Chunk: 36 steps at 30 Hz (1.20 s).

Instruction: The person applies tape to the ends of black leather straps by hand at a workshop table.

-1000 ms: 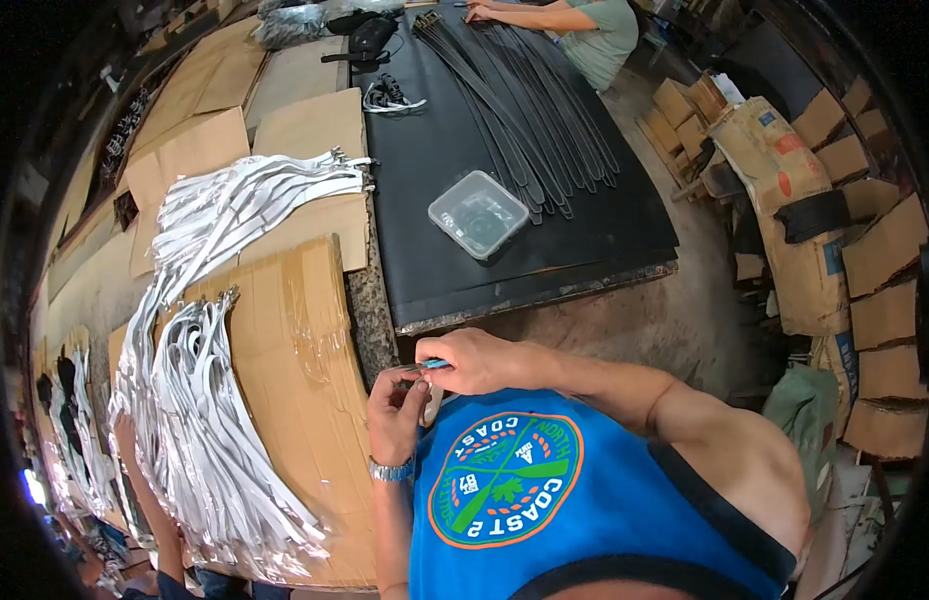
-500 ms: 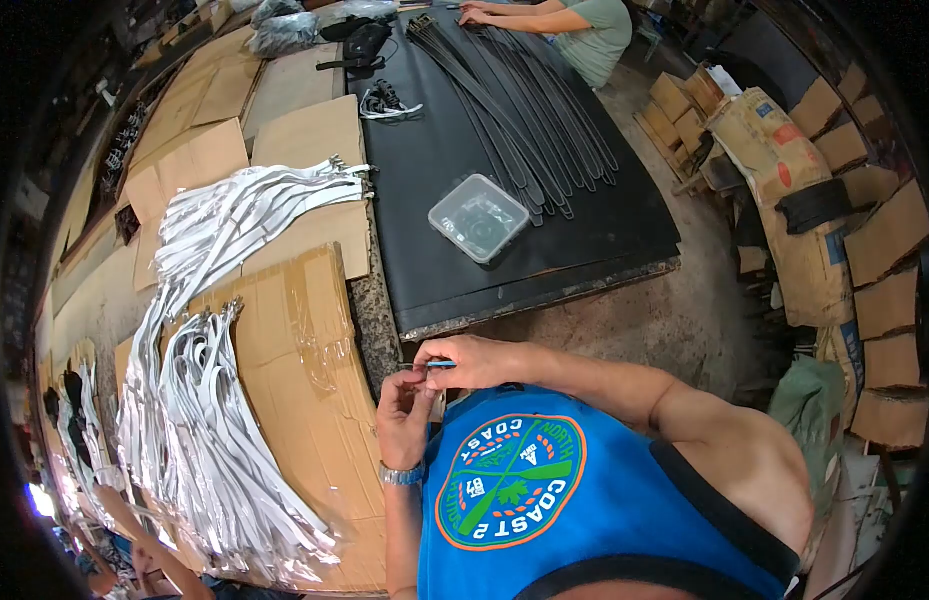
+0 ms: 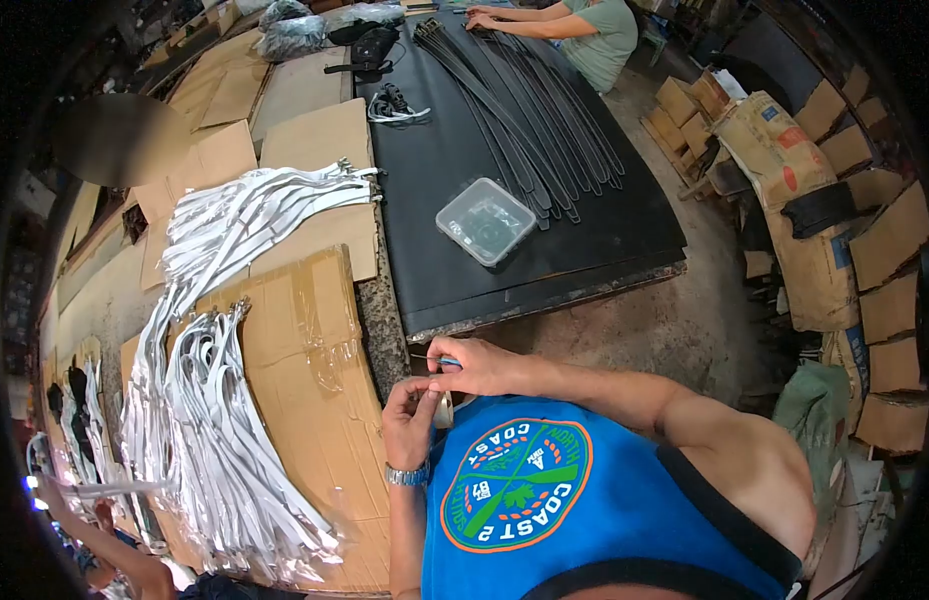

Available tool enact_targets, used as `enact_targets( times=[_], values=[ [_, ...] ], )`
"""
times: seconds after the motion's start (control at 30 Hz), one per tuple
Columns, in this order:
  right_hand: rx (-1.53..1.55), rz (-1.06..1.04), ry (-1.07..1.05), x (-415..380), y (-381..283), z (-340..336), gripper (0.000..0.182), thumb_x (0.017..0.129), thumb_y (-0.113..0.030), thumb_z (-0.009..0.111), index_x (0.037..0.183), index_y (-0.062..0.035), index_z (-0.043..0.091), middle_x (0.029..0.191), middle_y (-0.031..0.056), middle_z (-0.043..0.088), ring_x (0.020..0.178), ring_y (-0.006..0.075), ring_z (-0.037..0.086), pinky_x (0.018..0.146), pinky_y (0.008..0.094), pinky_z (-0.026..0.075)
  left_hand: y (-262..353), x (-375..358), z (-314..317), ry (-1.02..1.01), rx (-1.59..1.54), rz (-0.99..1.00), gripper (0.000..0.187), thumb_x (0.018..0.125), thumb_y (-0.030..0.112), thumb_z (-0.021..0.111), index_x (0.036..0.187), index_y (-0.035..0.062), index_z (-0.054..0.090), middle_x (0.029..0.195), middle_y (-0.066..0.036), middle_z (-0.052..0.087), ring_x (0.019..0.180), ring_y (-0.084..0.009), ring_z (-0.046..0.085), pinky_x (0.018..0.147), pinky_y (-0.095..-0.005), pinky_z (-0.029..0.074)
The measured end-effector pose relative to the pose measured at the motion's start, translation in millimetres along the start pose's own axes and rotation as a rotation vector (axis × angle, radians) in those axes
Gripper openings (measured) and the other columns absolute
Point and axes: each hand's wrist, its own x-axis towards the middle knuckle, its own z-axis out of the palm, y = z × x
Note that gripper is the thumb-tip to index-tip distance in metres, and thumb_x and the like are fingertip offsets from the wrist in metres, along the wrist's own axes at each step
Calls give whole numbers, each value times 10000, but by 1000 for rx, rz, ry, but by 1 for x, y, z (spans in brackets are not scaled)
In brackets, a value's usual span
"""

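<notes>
My right hand (image 3: pixel 474 367) is closed round blue-handled scissors (image 3: pixel 449 362), their thin metal tip pointing left. Just below it, my left hand (image 3: pixel 411 412), with a metal watch (image 3: pixel 406 476) at the wrist, pinches a small cream roll of what looks like tape (image 3: pixel 443 411). Both hands meet close in front of my blue tank top (image 3: pixel 624 480), near the table corner. My fingers hide part of the scissors and the roll.
White straps with metal ends (image 3: pixel 219 430) lie bundled on cardboard (image 3: pixel 304 310) at left. A lidded clear plastic box (image 3: pixel 486 222) and dark straps (image 3: pixel 544 130) rest on the black table sheet (image 3: pixel 424 290). A co-worker (image 3: pixel 599 40) handles straps at the far end; another person's arm (image 3: pixel 124 550) shows lower left.
The scissors' tip and the cream roll show more clearly now, as my fingers have shifted slightly. At lower left, the other person's arm has moved, lifting a pale strap.
</notes>
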Motion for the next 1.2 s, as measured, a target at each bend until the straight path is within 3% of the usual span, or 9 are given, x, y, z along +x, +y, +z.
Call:
enact_targets(
  times=[0.17,0.3,0.5,0.6,0.77,0.87,0.97,1.07,1.2],
  values=[
    [-160,-61,71,-5,-3,7,324,842,-323,682,982,-43,596,797,149,651,754,287,653,657,391,490,-8,3,-1,30,66,74,138,894,110,653,977,0,658,1163,-112,591,1026,-179,590,814,-283,501],
    [-300,-119,101,-7,-4,10,333,836,-361,688,963,-60,620,850,176,662,794,353,652,673,415,499,-21,8,1,16,44,127,145,875,123,660,973,17,675,1162,-128,604,1051,-218,593,853,-325,505],
    [-270,-101,96,-1,-1,16,188,824,-191,667,947,-52,638,829,196,648,795,374,651,662,427,506,-20,2,-1,71,241,95,148,856,131,651,953,21,674,1212,-138,569,1072,-236,578,879,-341,496],
    [-336,-125,70,2,-8,16,160,823,-126,638,926,-7,614,758,204,618,676,301,634,614,379,474,-19,0,-2,97,276,219,198,845,124,632,1017,27,646,1189,-142,559,1045,-232,582,852,-347,505],
    [-202,-59,11,10,6,12,76,848,-61,597,798,-28,552,670,-13,502,631,50,441,550,243,373,-14,-8,7,202,165,60,466,882,198,624,1305,71,476,1150,-189,576,869,-262,651,813,-359,520],
    [-182,10,-23,15,0,11,91,852,-67,595,788,-30,544,682,-19,486,660,48,431,580,240,377,-19,-7,1,172,265,-29,494,882,287,636,1298,69,482,1048,-185,644,843,-267,678,769,-373,529],
    [-303,-71,-22,24,15,8,115,851,-98,607,871,10,570,702,77,515,687,109,485,638,295,437,-7,-8,-7,152,293,-45,471,875,289,635,1275,79,501,889,-160,675,845,-269,681,765,-373,530],
    [-238,25,71,25,21,9,198,894,-181,590,965,2,615,858,146,629,809,159,582,741,330,470,-5,-7,-3,217,134,-78,505,835,147,666,1304,79,491,991,-103,663,872,-202,660,767,-342,539],
    [86,215,16,19,27,0,341,886,-282,647,1067,8,649,923,74,664,837,130,590,747,301,482,-16,4,0,237,-23,13,545,864,82,653,1351,18,416,1003,-112,681,869,-143,644,778,-283,528]
  ],
)
